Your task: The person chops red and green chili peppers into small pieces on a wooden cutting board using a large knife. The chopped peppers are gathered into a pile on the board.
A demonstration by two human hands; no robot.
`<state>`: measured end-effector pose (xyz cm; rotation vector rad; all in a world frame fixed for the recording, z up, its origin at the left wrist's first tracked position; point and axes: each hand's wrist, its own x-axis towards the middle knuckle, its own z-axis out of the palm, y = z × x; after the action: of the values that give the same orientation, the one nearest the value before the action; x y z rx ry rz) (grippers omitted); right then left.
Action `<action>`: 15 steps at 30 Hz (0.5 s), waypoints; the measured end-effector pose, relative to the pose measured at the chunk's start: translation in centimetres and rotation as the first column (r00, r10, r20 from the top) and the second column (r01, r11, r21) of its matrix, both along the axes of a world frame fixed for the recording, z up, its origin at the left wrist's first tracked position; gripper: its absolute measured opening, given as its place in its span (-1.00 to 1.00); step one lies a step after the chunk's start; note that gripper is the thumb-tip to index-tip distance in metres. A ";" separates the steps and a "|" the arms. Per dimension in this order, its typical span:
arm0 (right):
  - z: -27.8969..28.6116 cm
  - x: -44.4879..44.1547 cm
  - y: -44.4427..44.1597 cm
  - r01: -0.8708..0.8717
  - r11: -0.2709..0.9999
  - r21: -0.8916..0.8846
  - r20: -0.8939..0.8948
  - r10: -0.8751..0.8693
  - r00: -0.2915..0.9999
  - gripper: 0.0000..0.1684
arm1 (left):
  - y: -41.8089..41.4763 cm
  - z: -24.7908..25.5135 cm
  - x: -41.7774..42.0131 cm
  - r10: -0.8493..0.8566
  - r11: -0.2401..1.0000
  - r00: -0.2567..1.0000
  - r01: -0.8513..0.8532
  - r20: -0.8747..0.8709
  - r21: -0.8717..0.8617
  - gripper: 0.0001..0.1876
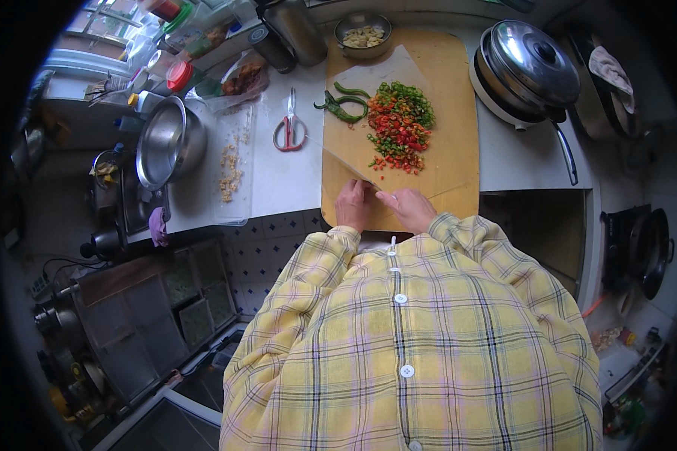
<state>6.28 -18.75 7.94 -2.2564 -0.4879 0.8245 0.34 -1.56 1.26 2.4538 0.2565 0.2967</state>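
Observation:
My right hand [409, 208] grips the handle of a kitchen knife [344, 162], whose thin blade, seen nearly edge-on, slants up to the left across the wooden cutting board [451, 135]. Beside the handle end of the blade is my left hand [352, 202], its fingers curled down at the board; whatever may be under them is hidden. Above the knife lies a heap of chopped red and green chili peppers [398, 127], with small bits scattered at its lower edge. A few uncut green chilies [344, 107] rest to its left.
A metal bowl of pale pieces, perhaps garlic cloves [364, 38], stands at the board's far end. Left of the board are red-handled scissors [290, 132], a clear plastic tray with crumbs [231, 169] and a steel basin [172, 144]. A lidded electric pan [530, 67] stands to the right.

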 end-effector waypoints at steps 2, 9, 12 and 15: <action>0.0 -0.1 0.1 0.002 1.000 0.011 -0.002 -0.002 1.000 -0.16 | 0.1 -0.4 0.0 0.002 1.000 1.000 -0.002 0.005 -0.004 -0.91; -1.4 0.2 0.3 0.069 0.992 0.110 -0.051 -0.064 0.997 -0.22 | -0.1 -0.3 0.5 -0.034 0.999 0.998 0.033 0.050 0.012 -0.95; -0.3 1.7 0.9 0.116 0.989 0.088 -0.170 -0.100 0.980 -0.24 | 0.0 -0.1 0.9 -0.036 0.996 0.999 0.034 0.022 0.078 -0.96; -0.7 2.2 0.9 0.094 0.993 0.076 0.008 -0.094 0.995 -0.19 | -0.1 0.1 1.2 -0.056 0.994 0.998 0.058 -0.025 0.088 -0.94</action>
<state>8.48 -17.86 7.23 -2.1983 -0.4078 0.7339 1.49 -1.63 1.35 2.5486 0.1860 0.2614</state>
